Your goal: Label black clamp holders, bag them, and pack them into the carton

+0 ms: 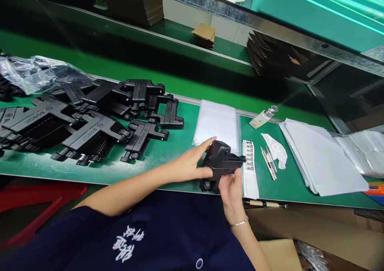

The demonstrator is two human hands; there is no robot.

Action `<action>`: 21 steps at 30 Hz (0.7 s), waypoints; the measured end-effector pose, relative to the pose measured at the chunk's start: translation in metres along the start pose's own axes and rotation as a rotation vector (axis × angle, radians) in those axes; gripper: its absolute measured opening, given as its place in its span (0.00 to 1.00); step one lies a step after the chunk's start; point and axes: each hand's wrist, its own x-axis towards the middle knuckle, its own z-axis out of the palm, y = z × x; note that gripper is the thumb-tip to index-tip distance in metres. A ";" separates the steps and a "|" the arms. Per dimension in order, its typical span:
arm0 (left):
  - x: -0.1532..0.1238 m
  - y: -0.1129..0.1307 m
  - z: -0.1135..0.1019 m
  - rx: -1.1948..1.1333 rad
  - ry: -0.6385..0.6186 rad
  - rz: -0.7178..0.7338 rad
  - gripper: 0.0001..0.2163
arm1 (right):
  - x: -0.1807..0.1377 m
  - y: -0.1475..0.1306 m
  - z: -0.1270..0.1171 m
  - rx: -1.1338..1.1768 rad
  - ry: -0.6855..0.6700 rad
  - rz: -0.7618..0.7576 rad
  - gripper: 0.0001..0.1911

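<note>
I log left hand (189, 165) and right hand (231, 190) grasping one black bracket (221, 162), apparently mid-work; whether the bracket pile (93, 132) on the worktop (180, 144) is done, I cannot tell.

The black bracket (221, 165) at centre and the heaped brackets (93, 133) at left look matt plastic; crumpled glossy film (39, 73) lies upper left. The desk (180, 151) is smooth, faintly glossy; the bracelet (240, 222) shiny metal, the shirt (168, 231) matt cloth.
</note>
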 end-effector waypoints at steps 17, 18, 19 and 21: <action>-0.025 -0.019 -0.001 -1.056 0.022 -0.671 0.28 | 0.008 -0.040 -0.007 -0.265 -0.103 -0.063 0.21; -0.026 -0.020 0.000 -1.095 0.031 -0.711 0.24 | 0.008 -0.039 -0.006 -0.266 -0.094 -0.050 0.22; -0.027 -0.023 0.000 -1.125 0.033 -0.742 0.22 | 0.008 -0.038 -0.005 -0.268 -0.089 -0.046 0.22; -0.027 -0.028 0.000 -1.162 0.038 -0.771 0.19 | 0.007 -0.037 -0.004 -0.284 -0.090 -0.070 0.21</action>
